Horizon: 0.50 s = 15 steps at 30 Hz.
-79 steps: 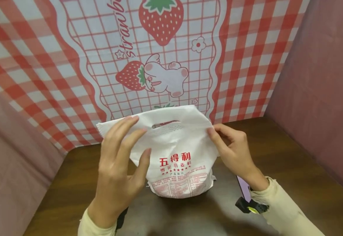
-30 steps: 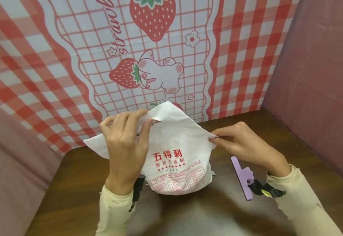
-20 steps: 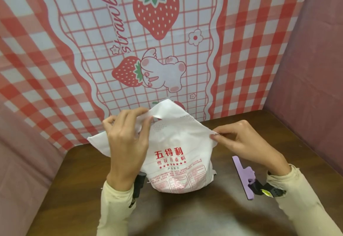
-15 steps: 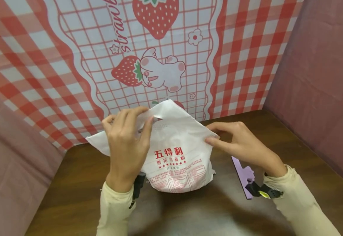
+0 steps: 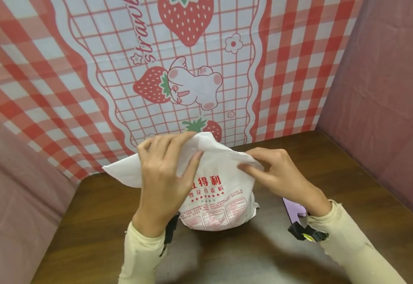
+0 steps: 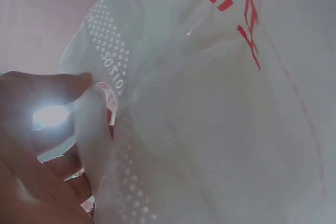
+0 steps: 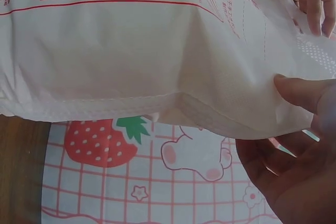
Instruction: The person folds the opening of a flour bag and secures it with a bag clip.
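Nearest, below the white woven-plastic bag with red printing point(image 5: 217, 199), are two cream long sleeves point(image 5: 140, 256), with black devices strapped at the wrists point(image 5: 296, 230). At the bag's upper left, the left hand point(image 5: 161, 179) is gripping the top band, its fingers over the edge and its thumb on the printed side; the left wrist view shows the cut-out handle slot point(image 6: 109, 100) just beside that grip. At the bag's upper right, the right hand point(image 5: 281, 177) pinches the edge, thumb in front and fingers behind. The bag itself rests upright on the dark brown wood-look desk point(image 5: 96, 221), its top slanting and one corner jutting out past the left hand. The step in hand seems to be working the bag's slack top between both grips; the next move probably calls for even tension and matched finger pressure, so that the limp material bends along one line. To the bag's right, a flat pale-purple piece point(image 5: 293, 209) shows partly behind the right wrist. Behind the bag hangs a red-and-white checked cloth with strawberry pictures point(image 5: 298, 79), flanked by plain pink fabric point(image 5: 380, 118).
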Available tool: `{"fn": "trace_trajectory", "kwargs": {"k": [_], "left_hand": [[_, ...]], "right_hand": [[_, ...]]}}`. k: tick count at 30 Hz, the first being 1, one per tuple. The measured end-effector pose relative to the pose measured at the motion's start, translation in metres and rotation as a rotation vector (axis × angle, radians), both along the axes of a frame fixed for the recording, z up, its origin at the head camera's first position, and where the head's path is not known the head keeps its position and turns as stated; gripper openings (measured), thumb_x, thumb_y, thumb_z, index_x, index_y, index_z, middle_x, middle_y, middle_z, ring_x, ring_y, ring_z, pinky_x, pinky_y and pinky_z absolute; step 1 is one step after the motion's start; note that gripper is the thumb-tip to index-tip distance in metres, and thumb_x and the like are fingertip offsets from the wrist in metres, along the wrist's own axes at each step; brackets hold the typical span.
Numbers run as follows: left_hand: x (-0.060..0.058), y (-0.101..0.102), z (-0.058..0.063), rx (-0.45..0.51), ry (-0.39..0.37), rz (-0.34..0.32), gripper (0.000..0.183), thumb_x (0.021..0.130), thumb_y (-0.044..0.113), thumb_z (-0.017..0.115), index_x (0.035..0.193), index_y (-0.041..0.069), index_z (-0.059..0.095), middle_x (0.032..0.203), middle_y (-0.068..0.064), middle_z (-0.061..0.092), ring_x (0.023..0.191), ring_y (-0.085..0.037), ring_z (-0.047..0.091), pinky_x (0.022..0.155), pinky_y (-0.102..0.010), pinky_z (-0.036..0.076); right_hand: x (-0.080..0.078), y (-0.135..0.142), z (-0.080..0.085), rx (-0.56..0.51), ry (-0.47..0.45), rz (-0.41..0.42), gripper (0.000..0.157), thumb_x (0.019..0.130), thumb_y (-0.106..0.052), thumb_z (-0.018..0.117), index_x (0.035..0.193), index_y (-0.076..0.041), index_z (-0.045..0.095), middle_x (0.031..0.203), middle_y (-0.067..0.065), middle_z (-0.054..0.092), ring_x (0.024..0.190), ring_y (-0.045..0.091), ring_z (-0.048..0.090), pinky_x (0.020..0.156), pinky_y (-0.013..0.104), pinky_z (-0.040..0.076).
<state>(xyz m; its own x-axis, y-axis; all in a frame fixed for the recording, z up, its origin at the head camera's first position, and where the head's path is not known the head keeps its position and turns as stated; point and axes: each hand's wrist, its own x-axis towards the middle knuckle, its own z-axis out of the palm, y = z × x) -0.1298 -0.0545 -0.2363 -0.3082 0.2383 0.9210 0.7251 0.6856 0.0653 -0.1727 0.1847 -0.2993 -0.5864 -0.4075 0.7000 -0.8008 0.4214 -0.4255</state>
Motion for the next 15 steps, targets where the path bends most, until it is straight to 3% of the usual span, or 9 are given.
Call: {"fn": "trace_trajectory", "kwargs": {"k": [6, 15], "left_hand": [[-0.001, -0.006, 0.0, 0.003, -0.011, -0.055, 0.009, 0.079, 0.011, 0.066, 0.084, 0.005, 0.061, 0.081, -0.004, 0.06, 0.082, -0.018, 0.053, 0.085, -0.043, 0.029], [0.003, -0.02, 0.003, -0.063, -0.055, -0.114, 0.006, 0.076, 0.002, 0.064, 0.079, 0.005, 0.06, 0.083, -0.003, 0.064, 0.084, -0.019, 0.054, 0.089, -0.044, 0.028]], "right_hand": [[-0.001, -0.001, 0.0, -0.032, 0.072, 0.023, 0.018, 0.074, -0.005, 0.071, 0.089, -0.016, 0.068, 0.082, -0.01, 0.065, 0.068, 0.003, 0.057, 0.059, 0.014, 0.044], [0.0, -0.002, 0.003, -0.048, 0.135, 0.035, 0.028, 0.068, 0.008, 0.071, 0.089, -0.011, 0.07, 0.085, -0.004, 0.067, 0.076, 0.007, 0.061, 0.065, 0.016, 0.047]]}}
